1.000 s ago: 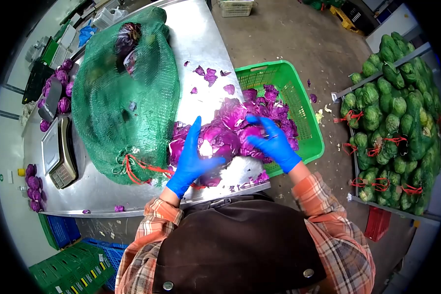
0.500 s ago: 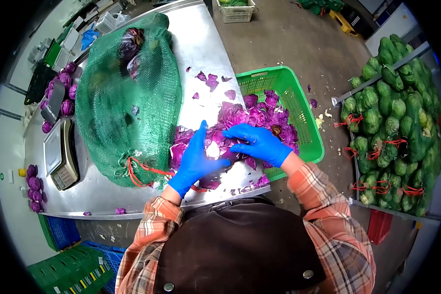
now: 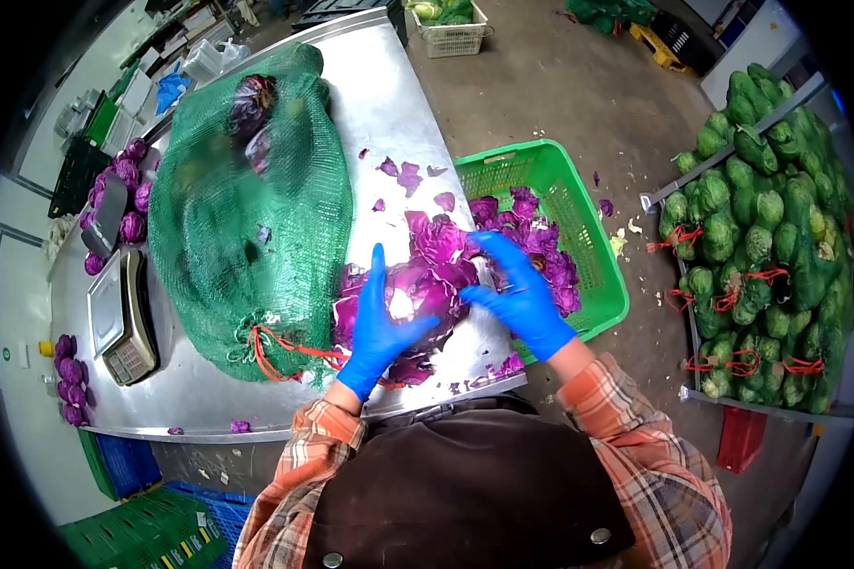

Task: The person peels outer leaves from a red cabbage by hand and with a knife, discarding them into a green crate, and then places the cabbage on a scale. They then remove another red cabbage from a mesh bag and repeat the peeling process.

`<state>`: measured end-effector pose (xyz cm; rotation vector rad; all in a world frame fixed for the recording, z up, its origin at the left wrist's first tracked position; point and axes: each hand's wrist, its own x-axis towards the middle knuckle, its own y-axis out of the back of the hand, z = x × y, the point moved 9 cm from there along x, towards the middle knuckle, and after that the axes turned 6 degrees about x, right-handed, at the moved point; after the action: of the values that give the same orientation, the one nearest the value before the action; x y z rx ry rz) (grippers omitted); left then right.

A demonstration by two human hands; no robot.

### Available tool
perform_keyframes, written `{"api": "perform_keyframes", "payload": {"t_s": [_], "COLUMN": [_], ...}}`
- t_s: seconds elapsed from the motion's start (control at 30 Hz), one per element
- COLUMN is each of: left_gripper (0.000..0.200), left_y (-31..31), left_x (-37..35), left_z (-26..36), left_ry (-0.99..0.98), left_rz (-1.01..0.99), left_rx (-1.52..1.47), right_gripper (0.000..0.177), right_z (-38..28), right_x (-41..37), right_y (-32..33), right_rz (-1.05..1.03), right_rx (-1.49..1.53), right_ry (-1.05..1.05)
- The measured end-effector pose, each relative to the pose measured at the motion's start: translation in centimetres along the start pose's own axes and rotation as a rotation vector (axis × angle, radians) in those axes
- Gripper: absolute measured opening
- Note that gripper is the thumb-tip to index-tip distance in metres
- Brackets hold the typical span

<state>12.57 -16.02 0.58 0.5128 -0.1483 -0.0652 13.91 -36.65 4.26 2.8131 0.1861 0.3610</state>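
Observation:
A red cabbage (image 3: 417, 289) with a pale spot on its upper side lies on the steel table, loose outer leaves around it. My left hand (image 3: 378, 330), in a blue glove, grips its near left side, thumb laid across it and forefinger stretched upward. On its other side my right hand (image 3: 524, 299), also gloved, is open, with thumb and fingers curved apart and the tips close to the cabbage's right edge. Purple leaves (image 3: 434, 237) lie just beyond the cabbage. A green basket (image 3: 605, 270) beside the table edge holds many more leaves.
A green mesh sack (image 3: 247, 218) with red string fills the table left of my hands. Farther left are a scale (image 3: 128, 332) and several red cabbages (image 3: 133, 228). Bagged green produce (image 3: 759, 228) is stacked on a rack at right. The steel table (image 3: 389, 85) extends ahead.
My right hand has moved right, away from the cabbage's top, and its fingers have spread. The leaves between cabbage and basket have shifted, baring the table edge. My left hand stays on the cabbage.

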Motion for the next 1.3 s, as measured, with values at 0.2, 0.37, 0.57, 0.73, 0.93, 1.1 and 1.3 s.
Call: {"api": "perform_keyframes", "payload": {"t_s": [0.2, 0.37, 0.57, 0.73, 0.93, 1.1, 1.3], "left_gripper": [0.107, 0.107, 0.112, 0.112, 0.105, 0.098, 0.098], "left_y": [0.2, 0.2, 0.8, 2.3, 1.8, 2.1, -0.3], "left_x": [-0.5, -0.7, -2.6, -6.5, -9.4, -10.0, -11.1], "left_z": [-0.2, 0.0, -2.1, -2.2, -0.8, 1.7, -1.5], "left_ry": [-0.027, -0.073, 0.048, 0.050, -0.078, 0.010, 0.597], "left_rz": [-0.067, -0.139, -0.216, -0.191, -0.154, -0.080, 0.088], "left_rx": [0.048, 0.013, -0.288, -0.346, -0.108, -0.075, -0.444], "right_gripper": [0.056, 0.039, 0.032, 0.026, 0.029, 0.063, 0.063], "right_z": [2.5, 3.9, 8.7, 8.5, 18.6, 3.0, 0.9], "right_x": [0.5, 0.0, -3.4, -4.6, -5.8, -0.3, 1.0], "right_y": [-5.2, -3.3, -1.0, -2.6, 0.7, 0.1, -11.1], "right_rz": [-0.321, -0.214, 0.021, 0.039, 0.200, -0.035, -0.825], "right_rx": [0.241, 0.210, 0.473, 0.613, 0.471, 0.149, -0.140], "right_ry": [-0.290, -0.272, -0.634, -0.624, -0.802, -0.131, -0.348]}}
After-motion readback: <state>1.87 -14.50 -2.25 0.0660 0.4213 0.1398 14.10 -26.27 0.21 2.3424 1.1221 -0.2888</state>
